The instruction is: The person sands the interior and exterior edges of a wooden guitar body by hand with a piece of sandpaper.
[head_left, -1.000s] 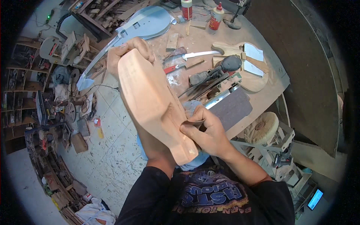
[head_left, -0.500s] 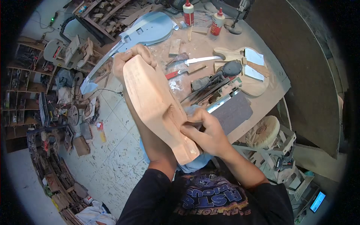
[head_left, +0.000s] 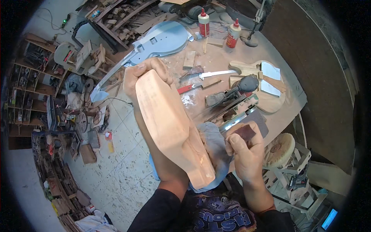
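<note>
A carved, smoothly rounded piece of pale wood (head_left: 166,120) slants across the middle, its lower end close to my shirt. My left hand (head_left: 145,73) is wrapped over its far upper end, with some fingers hidden behind the wood. To the right of the wood and apart from it, my right hand (head_left: 247,152) pinches a small folded piece of dark reddish-brown sandpaper (head_left: 245,132) between thumb and fingers. Dusty blue cloth (head_left: 216,147) lies under the wood, between it and my right hand.
On the workbench stand two glue bottles (head_left: 204,23), with a blue-grey guitar (head_left: 164,40), a knife (head_left: 216,73), a red-handled tool (head_left: 189,88), a belt sander (head_left: 239,104) and a pale guitar body (head_left: 266,102). A round buffing wheel (head_left: 280,150) is at the right, shelves (head_left: 34,85) at the left.
My right hand has come off the wood and moved right, turning so the sandpaper shows. My left hand keeps its hold. The whole view has shifted slightly.
</note>
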`<state>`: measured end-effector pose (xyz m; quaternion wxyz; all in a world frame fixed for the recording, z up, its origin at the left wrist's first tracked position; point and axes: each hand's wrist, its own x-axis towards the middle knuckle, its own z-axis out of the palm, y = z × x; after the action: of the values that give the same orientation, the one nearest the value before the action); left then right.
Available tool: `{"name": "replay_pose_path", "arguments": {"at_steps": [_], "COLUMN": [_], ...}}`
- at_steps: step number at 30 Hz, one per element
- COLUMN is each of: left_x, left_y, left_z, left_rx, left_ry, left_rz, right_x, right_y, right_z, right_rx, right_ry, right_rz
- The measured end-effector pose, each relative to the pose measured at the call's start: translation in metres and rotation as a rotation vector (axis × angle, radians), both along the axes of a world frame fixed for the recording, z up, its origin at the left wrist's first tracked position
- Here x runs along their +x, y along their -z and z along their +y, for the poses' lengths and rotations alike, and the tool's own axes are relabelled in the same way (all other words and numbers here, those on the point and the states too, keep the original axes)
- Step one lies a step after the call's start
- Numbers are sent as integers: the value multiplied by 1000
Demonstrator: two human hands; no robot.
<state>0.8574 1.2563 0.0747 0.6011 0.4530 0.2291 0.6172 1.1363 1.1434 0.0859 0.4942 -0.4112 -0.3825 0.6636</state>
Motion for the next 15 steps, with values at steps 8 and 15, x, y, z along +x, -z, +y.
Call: {"name": "replay_pose_path", "arguments": {"at_steps": [8, 15], "left_x": [-8, -6], "left_y": [4, 4], "left_z": [4, 2], "left_rx": [-9, -61], "left_ry": [56, -17], "left_rz": [-20, -72], "right_x": [-14, -57], "right_y": [1, -5], "right_z": [4, 19], "right_rx": [-36, 205], "right_ry": [-61, -123], "right_rz": [-25, -180]}}
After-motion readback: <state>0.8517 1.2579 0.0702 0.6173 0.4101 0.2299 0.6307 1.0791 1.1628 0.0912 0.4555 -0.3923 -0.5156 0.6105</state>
